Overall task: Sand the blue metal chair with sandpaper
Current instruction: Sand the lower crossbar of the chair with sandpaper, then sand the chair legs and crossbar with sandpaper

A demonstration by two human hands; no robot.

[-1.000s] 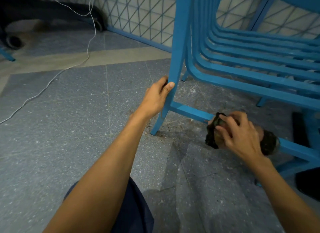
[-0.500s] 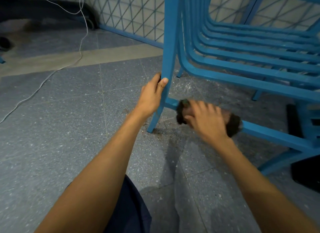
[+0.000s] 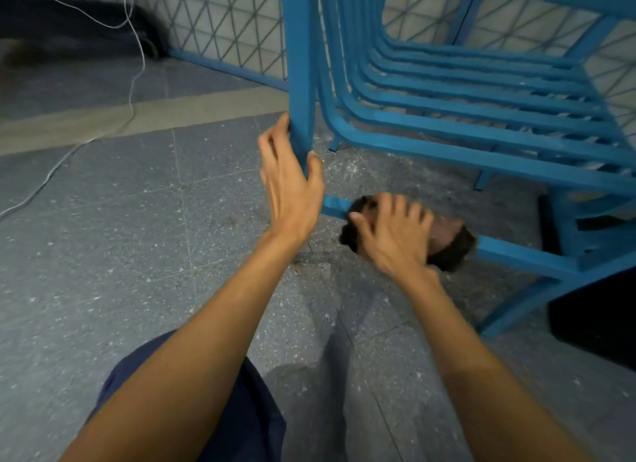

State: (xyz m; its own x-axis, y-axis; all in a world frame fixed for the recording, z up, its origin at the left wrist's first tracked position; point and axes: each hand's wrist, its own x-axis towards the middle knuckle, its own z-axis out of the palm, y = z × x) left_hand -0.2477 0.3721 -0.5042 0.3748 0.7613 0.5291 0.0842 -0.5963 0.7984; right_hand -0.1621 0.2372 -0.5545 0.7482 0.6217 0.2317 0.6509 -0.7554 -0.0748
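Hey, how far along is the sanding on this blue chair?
Early, it seems. Done: brown dust on the floor under the lower crossbar suggests some rubbing. In hand: right hand grips sandpaper on that crossbar, left hand holds the chair leg. Left: slats look evenly blue, apparently untouched.

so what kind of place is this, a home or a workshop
Likely a workshop or utility space, not a living room: a blue metal chair mid-sanding, gritty dust on the speckled floor tiles, and a blue wire-mesh panel behind it.

2 bare arms (image 3: 206, 341) – a left hand (image 3: 292, 189), a right hand (image 3: 392, 238) – and dark blue cloth (image 3: 241, 420) over 1 leg.
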